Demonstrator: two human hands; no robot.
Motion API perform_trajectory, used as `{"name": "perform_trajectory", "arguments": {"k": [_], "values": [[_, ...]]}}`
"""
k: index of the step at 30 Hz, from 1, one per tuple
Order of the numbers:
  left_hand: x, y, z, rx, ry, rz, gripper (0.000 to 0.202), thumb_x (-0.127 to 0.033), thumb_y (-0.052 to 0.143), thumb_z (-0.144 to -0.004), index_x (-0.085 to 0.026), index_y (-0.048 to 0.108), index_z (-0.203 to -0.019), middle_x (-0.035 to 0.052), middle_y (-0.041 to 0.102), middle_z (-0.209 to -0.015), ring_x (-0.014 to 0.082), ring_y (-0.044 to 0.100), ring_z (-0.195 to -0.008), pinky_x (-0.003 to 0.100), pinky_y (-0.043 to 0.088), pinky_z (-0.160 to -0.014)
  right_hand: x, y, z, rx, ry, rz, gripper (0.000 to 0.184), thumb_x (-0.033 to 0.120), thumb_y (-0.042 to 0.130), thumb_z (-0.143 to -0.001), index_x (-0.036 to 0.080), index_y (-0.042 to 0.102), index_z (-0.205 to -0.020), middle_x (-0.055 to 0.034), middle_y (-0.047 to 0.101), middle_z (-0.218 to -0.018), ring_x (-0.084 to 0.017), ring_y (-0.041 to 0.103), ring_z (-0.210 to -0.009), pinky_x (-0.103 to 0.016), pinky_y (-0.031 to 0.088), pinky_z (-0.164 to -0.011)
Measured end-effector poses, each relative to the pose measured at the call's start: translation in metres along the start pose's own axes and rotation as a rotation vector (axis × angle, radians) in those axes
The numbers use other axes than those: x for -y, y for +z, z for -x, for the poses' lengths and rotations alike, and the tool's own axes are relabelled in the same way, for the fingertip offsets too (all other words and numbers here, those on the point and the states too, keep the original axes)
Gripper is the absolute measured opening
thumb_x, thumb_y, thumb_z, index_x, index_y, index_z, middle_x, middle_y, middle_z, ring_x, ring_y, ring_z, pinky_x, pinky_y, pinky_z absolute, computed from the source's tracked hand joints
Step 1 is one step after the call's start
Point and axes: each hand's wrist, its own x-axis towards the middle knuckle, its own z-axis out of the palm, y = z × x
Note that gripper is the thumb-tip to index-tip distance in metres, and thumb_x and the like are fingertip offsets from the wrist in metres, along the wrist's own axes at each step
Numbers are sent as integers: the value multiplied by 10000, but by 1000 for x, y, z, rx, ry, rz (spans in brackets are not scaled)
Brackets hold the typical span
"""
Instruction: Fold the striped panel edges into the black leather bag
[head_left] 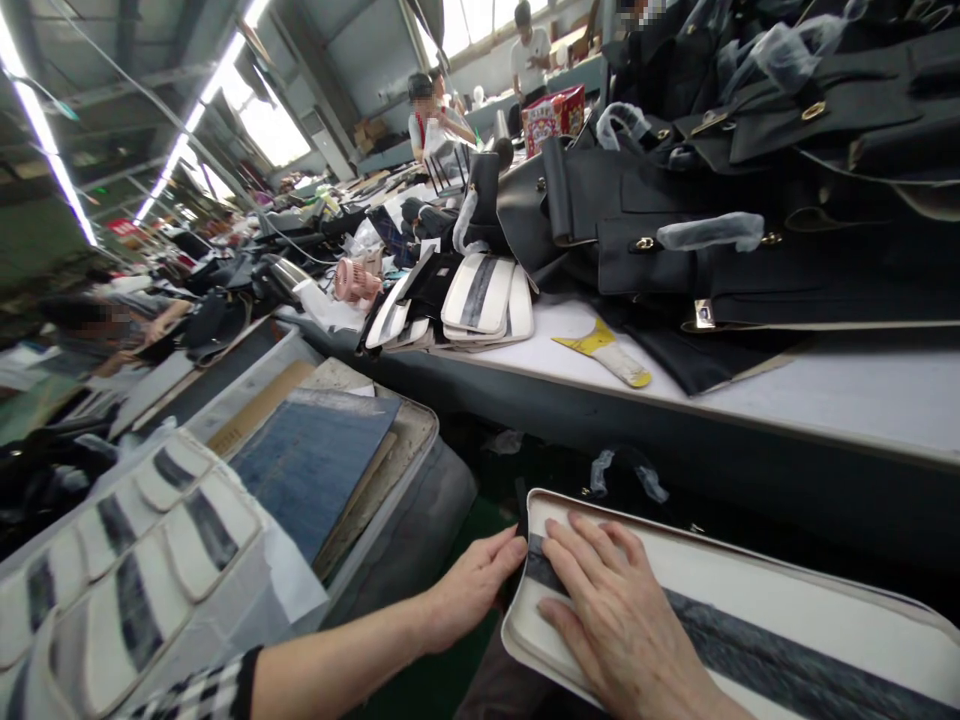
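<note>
A long white panel (750, 570) with rounded corners, a raised rim and a dark grey stripe lies across the lower right, low in front of me. My left hand (480, 580) is closed at its short left edge, thumb on top, where a narrow black piece (521, 515) sticks up. The undersides of these fingers are hidden. On top of the panel my right hand (615, 600) lies flat with its fingers spread, partly covering the stripe near the left end.
Similar white flaps with dark stripes (135, 570) lie at left beside a bin (442, 480) topped by a blue board (315, 460). Black bags (675, 210), more striped flaps (484, 295) and a yellow-white template (607, 352) lie on the white table (862, 390). People work farther back.
</note>
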Motion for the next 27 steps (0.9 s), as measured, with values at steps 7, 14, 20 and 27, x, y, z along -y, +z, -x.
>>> {"name": "perform_trajectory", "arguments": {"k": [7,14,20,27], "values": [[-2,2,-7,-78,60,-168,430,-460,494,-979,-180,630,-1275,54,691,-1102,190,604,-949,251,463,-795,-2,2,-2,61,26,-39,283,283,508,-960,168,584,-1208,-70,627,-1287,-288,511,-1197,-490,272,-1015],[8,14,-12,-128,210,-8,466,-410,470,-1000,-167,546,-1390,90,599,-1364,263,540,-1232,359,371,-1075,-6,1,-4,143,88,-85,360,285,563,-937,151,551,-1272,-81,587,-1327,-288,473,-1221,-487,262,-1040],[20,21,-15,-88,257,270,451,-423,532,-973,-165,590,-1338,100,579,-1394,281,501,-1306,398,365,-1108,-4,-4,-4,218,86,-77,509,279,560,-934,259,451,-1431,-62,525,-1378,-284,430,-1255,-487,259,-1065],[42,31,-13,99,39,788,661,-607,488,-936,-80,590,-1322,179,644,-1289,304,573,-1248,409,403,-1097,6,-5,1,224,-9,98,426,292,489,-991,375,495,-1408,-90,497,-1364,-320,414,-1262,-543,285,-1038]]}}
